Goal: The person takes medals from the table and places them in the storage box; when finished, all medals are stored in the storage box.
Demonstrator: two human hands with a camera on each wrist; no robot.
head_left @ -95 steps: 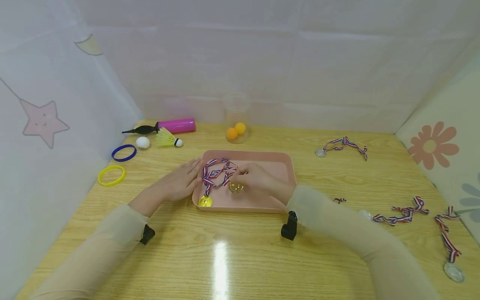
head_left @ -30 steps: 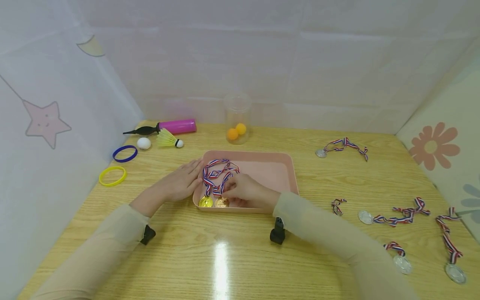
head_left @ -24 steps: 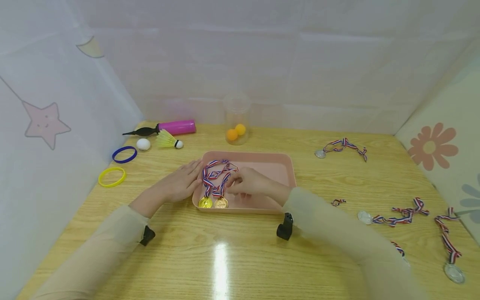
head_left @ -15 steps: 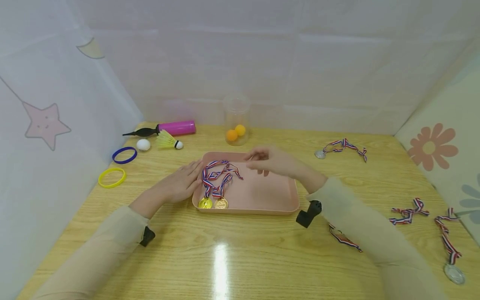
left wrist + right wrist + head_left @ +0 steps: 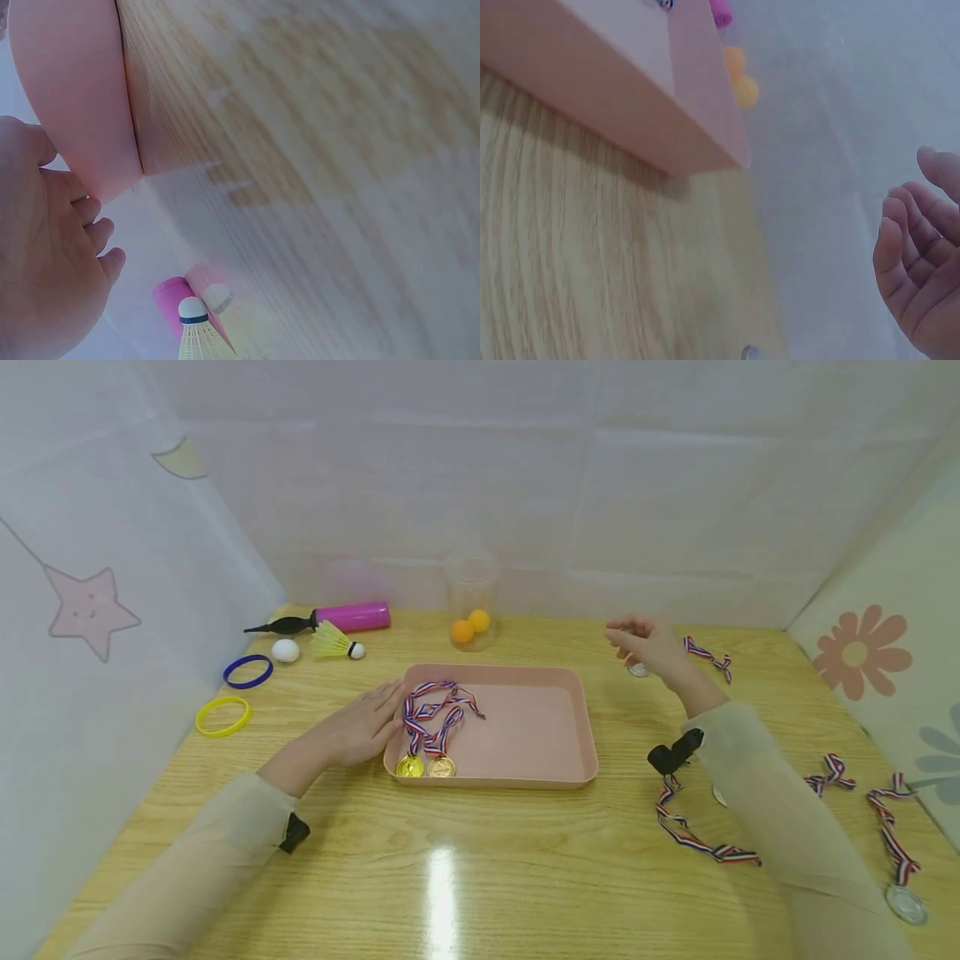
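Left of centre, the left hand [image 5: 360, 727] touches the tray [image 5: 534, 727], fingers straight. Right of centre, the right hand [image 5: 658, 652] hovers near a medal [image 5: 638, 671], fingers loosely bent, empty.

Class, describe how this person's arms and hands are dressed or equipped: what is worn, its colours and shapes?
The left hand and right hand are ungloved. The left sleeve and right sleeve are long, plain and pale cream, ending near the wrists. A small, blocky black device, probably a camera, shows at the left cuff and right cuff. No cables are visible.
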